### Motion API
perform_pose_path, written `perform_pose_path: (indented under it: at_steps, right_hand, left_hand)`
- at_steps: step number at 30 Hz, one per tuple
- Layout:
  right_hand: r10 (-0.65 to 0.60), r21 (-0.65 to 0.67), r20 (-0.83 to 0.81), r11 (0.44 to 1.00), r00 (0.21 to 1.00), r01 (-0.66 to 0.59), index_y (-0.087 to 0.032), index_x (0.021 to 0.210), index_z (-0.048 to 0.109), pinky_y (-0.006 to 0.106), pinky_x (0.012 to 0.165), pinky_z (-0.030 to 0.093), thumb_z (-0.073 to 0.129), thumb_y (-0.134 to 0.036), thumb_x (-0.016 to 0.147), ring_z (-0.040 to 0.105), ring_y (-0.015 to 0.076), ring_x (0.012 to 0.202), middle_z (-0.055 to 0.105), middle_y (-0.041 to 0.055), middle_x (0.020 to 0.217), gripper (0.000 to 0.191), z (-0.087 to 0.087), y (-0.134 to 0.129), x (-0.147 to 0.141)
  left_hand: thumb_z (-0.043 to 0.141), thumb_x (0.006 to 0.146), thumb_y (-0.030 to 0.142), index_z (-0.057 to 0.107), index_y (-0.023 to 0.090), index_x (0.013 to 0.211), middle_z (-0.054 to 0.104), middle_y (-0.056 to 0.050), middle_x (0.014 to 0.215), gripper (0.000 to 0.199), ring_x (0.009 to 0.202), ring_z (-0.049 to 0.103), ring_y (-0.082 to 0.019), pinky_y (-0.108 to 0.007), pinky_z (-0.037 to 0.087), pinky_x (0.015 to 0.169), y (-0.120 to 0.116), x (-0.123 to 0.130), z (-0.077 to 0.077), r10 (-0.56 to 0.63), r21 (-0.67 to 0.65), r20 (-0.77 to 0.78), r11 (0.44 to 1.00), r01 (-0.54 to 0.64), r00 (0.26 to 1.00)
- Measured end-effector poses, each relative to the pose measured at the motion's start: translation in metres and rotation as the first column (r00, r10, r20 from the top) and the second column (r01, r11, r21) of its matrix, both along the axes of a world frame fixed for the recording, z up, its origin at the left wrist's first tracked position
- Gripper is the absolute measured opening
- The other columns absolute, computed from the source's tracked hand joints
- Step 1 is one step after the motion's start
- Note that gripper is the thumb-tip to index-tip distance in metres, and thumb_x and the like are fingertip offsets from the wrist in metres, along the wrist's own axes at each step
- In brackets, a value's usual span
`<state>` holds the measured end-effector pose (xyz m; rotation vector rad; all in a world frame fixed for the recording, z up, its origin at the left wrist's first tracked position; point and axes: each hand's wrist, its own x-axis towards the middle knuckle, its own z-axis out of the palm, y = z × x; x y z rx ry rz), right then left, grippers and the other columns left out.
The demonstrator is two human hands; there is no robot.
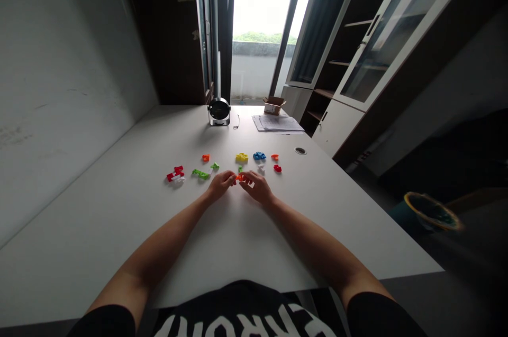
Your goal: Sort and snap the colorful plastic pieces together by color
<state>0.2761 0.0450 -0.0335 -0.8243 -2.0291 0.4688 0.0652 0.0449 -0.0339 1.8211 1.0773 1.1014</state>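
My left hand (223,183) and my right hand (256,185) meet over the white table, both with curled fingers. Between their fingertips is a small orange plastic piece (238,178), partly covered by the fingers. Just beyond it shows a small green piece (240,169); whether it is joined to the orange one I cannot tell. Left of my left hand lie green pieces (201,174) and a red-and-white cluster (175,173). Past my hands sit a yellow piece (242,157) and a blue piece (259,156). A white piece (261,168) lies close to my right hand.
More loose pieces are an orange one (205,157) at left and a red one (277,168) at right. Farther back on the table (119,210) stand a round black device (219,110), papers (278,124) and an open cardboard box (273,106). A cable hole (300,151) is near the right edge.
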Motion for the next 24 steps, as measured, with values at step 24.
perform_pose_path:
  at_steps: [24]
  right_hand:
    - [-0.038, -0.013, 0.014, 0.999, 0.999, 0.038, -0.023, 0.118, 0.064, 0.030, 0.068, 0.055, 0.057, -0.022, 0.092, 0.065, 0.0152, 0.075, 0.070, 0.0067, 0.102, 0.027, -0.0050, 0.0027, -0.0008]
  left_hand:
    - [0.073, 0.084, 0.043, 0.071, 0.014, 0.103, 0.075, -0.009, 0.091, 0.035, 0.079, 0.069, -0.017, -0.031, 0.056, 0.074, 0.0021, 0.0026, -0.0068, -0.050, -0.108, 0.200, 0.991, 0.073, 0.979]
